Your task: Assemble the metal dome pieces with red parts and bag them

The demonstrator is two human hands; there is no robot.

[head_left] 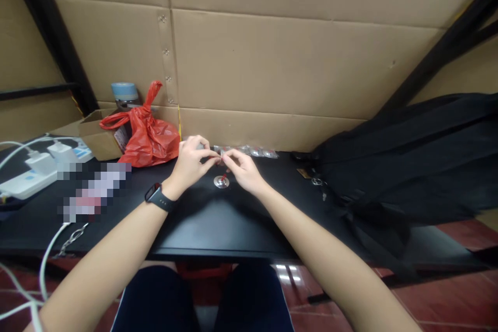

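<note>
My left hand (194, 158), with a dark watch (159, 197) on its wrist, is closed in a pinch over the black table. My right hand (243, 168) pinches close beside it, and the fingertips of both nearly meet. Between them is something small and thin, too small to name. Just below the fingers, a round shiny metal disc (221, 182) lies on the table, with a small red piece (224, 177) at its middle. Whether that red piece joins what my fingers hold, I cannot tell. Behind my hands lie several clear plastic packets (254, 152) with round shiny things inside.
A tied red plastic bag (150, 137), a cardboard box (99, 137) and a blue-lidded jar (124, 92) stand at the back left. Farther left is a white power strip (35, 179) with plugs and cables. A black bag (408, 161) covers the right side. Cardboard (272, 72) walls the back.
</note>
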